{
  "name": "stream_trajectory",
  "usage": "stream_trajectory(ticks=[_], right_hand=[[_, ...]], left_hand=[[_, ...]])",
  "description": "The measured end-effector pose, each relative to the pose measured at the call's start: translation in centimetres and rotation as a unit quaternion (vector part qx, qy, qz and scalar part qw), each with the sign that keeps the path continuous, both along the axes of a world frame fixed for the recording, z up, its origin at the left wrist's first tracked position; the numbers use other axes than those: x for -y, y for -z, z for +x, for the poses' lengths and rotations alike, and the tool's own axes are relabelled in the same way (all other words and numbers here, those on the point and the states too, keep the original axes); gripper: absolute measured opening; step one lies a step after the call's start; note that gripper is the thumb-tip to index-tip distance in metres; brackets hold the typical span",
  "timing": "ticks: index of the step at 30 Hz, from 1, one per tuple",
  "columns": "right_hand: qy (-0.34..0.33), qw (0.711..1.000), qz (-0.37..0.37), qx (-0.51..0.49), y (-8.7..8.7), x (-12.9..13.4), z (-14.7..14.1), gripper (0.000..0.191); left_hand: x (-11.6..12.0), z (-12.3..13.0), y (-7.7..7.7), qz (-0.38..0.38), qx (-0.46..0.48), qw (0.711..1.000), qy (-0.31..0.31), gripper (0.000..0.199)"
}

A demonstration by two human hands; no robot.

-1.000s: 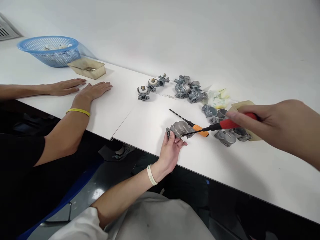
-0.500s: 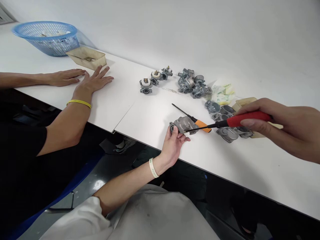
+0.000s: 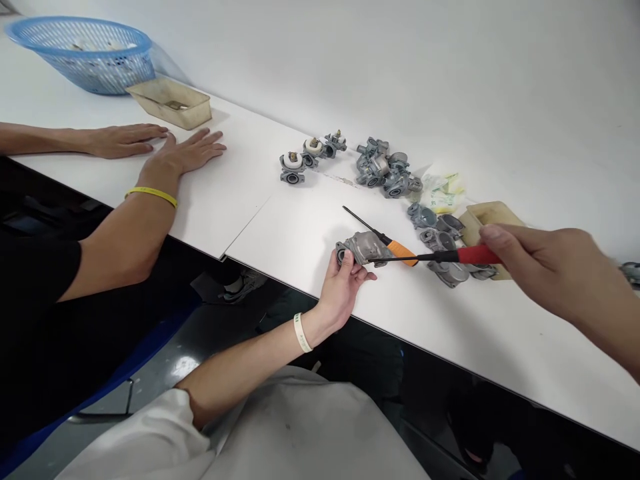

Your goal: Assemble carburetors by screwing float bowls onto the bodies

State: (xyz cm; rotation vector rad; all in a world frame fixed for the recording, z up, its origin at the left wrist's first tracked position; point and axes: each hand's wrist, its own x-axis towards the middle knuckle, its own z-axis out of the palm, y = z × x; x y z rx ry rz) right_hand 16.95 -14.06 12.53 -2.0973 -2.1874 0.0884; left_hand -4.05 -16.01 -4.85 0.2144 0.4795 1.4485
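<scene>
My left hand point(image 3: 342, 288) grips a grey metal carburetor point(image 3: 367, 247) near the front edge of the white table point(image 3: 250, 227). Its round flange faces left, by my thumb. My right hand point(image 3: 545, 263) is closed around the red handle of a screwdriver point(image 3: 445, 256). The shaft runs left, and its tip meets the lower side of the carburetor; the exact contact spot is too small to make out. Behind the carburetor lies a second screwdriver with an orange handle point(image 3: 403, 252), partly covered by it.
Carburetor bodies with white floats point(image 3: 292, 168) stand farther back, beside a pile of carburetors point(image 3: 375, 163). Loose metal bowls point(image 3: 440, 240), a crumpled wrapper point(image 3: 443, 193) and a beige tray point(image 3: 493, 212) lie right. A co-worker's hands point(image 3: 193, 152) rest flat at left, near a blue basket point(image 3: 100, 67).
My right hand has shifted its grip on the red handle, with the wrist turned and lower. The screwdriver is now nearly level. The whole view has moved slightly.
</scene>
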Motion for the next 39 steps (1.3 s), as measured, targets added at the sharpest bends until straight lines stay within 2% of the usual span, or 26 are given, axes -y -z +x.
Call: stream_trajectory(ticks=[3, 4, 5, 8, 9, 10, 13, 14, 16, 19, 20, 22, 24, 25, 26, 28, 30, 31, 32, 34, 37, 39], right_hand=[[-0.109, 0.989, -0.032, -0.092, 0.1, -0.4, 0.6, 0.060], [-0.123, 0.987, -0.027, -0.100, 0.1, -0.5, 0.7, 0.060], [-0.111, 0.990, -0.023, -0.089, 0.2, -0.6, 0.7, 0.061], [0.008, 1.000, 0.015, -0.014, 0.3, -0.9, 0.6, 0.079], [0.022, 0.999, 0.023, -0.006, 0.3, -1.1, 0.6, 0.083], [0.007, 1.000, 0.025, -0.013, 0.3, -1.3, 0.7, 0.083], [-0.134, 0.989, 0.009, -0.061, 0.0, -1.7, 1.0, 0.067], [-0.159, 0.985, 0.007, -0.063, -0.1, -1.7, 1.0, 0.065], [-0.132, 0.991, 0.025, -0.017, -0.2, -1.9, 0.8, 0.068], [-0.034, 0.996, 0.037, 0.069, 0.0, -2.1, 0.7, 0.089], [-0.036, 0.997, 0.024, 0.067, 0.1, -2.2, 0.9, 0.090], [-0.096, 0.995, -0.002, 0.017, 0.1, -2.4, 1.7, 0.081], [-0.160, 0.987, 0.003, -0.021, 0.1, -2.4, 2.5, 0.073], [-0.168, 0.985, 0.007, -0.021, 0.1, -2.5, 2.6, 0.073], [-0.149, 0.989, 0.008, -0.013, 0.2, -2.5, 2.6, 0.075], [-0.045, 0.999, -0.016, 0.012, 0.4, -2.7, 2.1, 0.090], [0.058, 0.996, -0.069, 0.029, 0.8, -2.9, 1.5, 0.104], [0.073, 0.994, -0.082, 0.029, 1.0, -3.0, 1.4, 0.107], [0.056, 0.995, -0.076, 0.026, 1.2, -2.9, 1.5, 0.105], [-0.050, 0.998, -0.018, 0.019, 1.6, -2.6, 2.2, 0.091], [-0.240, 0.967, 0.083, 0.038, 1.8, -1.7, 3.5, 0.063], [-0.288, 0.953, 0.089, 0.042, 1.8, -1.3, 3.8, 0.052]], left_hand=[[-0.1, 0.0, -0.1, 0.001, -0.005, 1.000, 0.000, 0.033], [-0.1, 0.0, -0.1, 0.003, -0.008, 1.000, 0.003, 0.033], [-0.1, 0.0, -0.1, 0.004, -0.011, 1.000, 0.007, 0.033], [0.0, 0.1, 0.0, 0.004, -0.021, 1.000, 0.012, 0.034], [0.0, 0.1, 0.0, 0.003, -0.024, 1.000, 0.012, 0.034], [0.0, 0.1, 0.1, 0.003, -0.024, 1.000, 0.013, 0.033], [0.0, 0.2, 0.2, 0.006, -0.025, 1.000, 0.016, 0.031], [-0.1, 0.2, 0.1, 0.007, -0.026, 0.999, 0.019, 0.030], [-0.1, 0.2, 0.1, 0.003, -0.030, 0.999, 0.023, 0.030], [-0.3, 0.0, -0.1, -0.004, -0.025, 1.000, 0.018, 0.032], [-0.3, 0.0, -0.1, -0.006, -0.022, 1.000, 0.013, 0.032], [-0.4, -0.1, 0.0, -0.004, -0.019, 1.000, 0.009, 0.033], [-0.3, -0.1, 0.1, 0.003, -0.019, 1.000, 0.014, 0.033], [-0.3, -0.1, 0.1, 0.007, -0.021, 1.000, 0.017, 0.032], [-0.2, 0.0, 0.1, 0.010, -0.025, 0.999, 0.018, 0.031], [-0.1, 0.1, 0.2, 0.013, -0.040, 0.999, 0.013, 0.031], [0.0, 0.2, 0.2, 0.015, -0.055, 0.998, 0.003, 0.033], [-0.1, 0.2, 0.2, 0.016, -0.059, 0.998, -0.003, 0.034], [-0.1, 0.3, 0.2, 0.015, -0.059, 0.998, -0.006, 0.034], [-0.2, 0.3, 0.3, 0.012, -0.054, 0.998, -0.009, 0.035], [-0.3, 0.3, 0.3, 0.011, -0.052, 0.999, -0.002, 0.036], [-0.3, 0.3, 0.2, 0.011, -0.061, 0.998, -0.002, 0.036]])
